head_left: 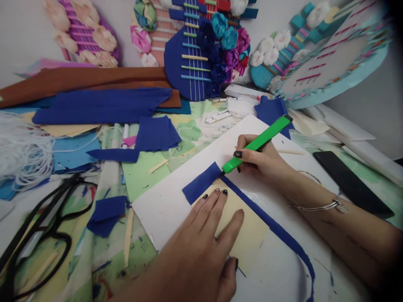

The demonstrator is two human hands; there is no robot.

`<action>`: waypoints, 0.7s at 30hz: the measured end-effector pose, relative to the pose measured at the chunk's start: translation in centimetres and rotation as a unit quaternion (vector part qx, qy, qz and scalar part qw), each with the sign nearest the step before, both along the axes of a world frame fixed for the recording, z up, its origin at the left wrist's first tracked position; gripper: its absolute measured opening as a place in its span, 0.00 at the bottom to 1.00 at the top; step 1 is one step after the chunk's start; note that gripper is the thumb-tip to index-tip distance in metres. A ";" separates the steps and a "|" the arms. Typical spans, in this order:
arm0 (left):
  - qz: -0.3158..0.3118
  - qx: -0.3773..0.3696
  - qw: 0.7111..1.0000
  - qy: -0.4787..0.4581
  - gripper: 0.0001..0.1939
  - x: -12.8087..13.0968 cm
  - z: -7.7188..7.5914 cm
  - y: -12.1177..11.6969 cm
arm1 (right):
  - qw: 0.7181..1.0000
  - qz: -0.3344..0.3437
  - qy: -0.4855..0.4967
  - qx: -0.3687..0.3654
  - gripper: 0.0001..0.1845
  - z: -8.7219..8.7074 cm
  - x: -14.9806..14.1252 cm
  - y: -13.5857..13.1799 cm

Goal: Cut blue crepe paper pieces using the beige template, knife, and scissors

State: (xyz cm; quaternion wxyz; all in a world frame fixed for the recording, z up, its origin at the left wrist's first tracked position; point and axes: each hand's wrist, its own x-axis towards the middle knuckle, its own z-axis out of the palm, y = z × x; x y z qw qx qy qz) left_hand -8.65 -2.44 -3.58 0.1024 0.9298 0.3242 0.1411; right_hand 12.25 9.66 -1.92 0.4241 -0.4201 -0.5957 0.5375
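My right hand (261,157) is closed round a green utility knife (258,144), whose tip rests at the edge of a dark blue crepe paper piece (201,182). With its fingers spread flat, my left hand (208,235) presses a pale yellow card (252,235) down over the blue paper. A narrow blue strip (270,224) runs from near the knife tip along the card's right edge and curls toward the bottom. Under all of these lies a white board (166,201). What lies beneath my left palm is hidden.
Black-framed glasses (59,226) lie at the left beside a heap of white cord (25,147). Folded blue paper (103,105) and cut blue squares (155,133) sit further back. A black flat object (352,182) is at the right. Decorated paper guitars (185,63) stand along the wall.
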 end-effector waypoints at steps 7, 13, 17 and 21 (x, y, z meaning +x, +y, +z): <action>0.000 -0.002 1.000 0.002 0.34 -0.1 0.0 0.0 | 1.000 0.002 0.007 -0.002 0.13 0.0 0.1 0.1; -0.004 -0.011 1.000 0.005 0.33 -0.1 0.1 0.0 | 1.000 -0.001 0.017 0.001 0.13 0.0 0.2 0.2; -0.005 -0.017 1.000 0.005 0.33 -0.1 0.1 0.0 | 1.000 -0.008 0.005 0.004 0.12 0.1 0.2 0.2; -0.003 -0.020 1.000 0.005 0.33 0.1 0.0 0.0 | 1.000 -0.009 0.011 0.002 0.12 0.0 0.3 0.3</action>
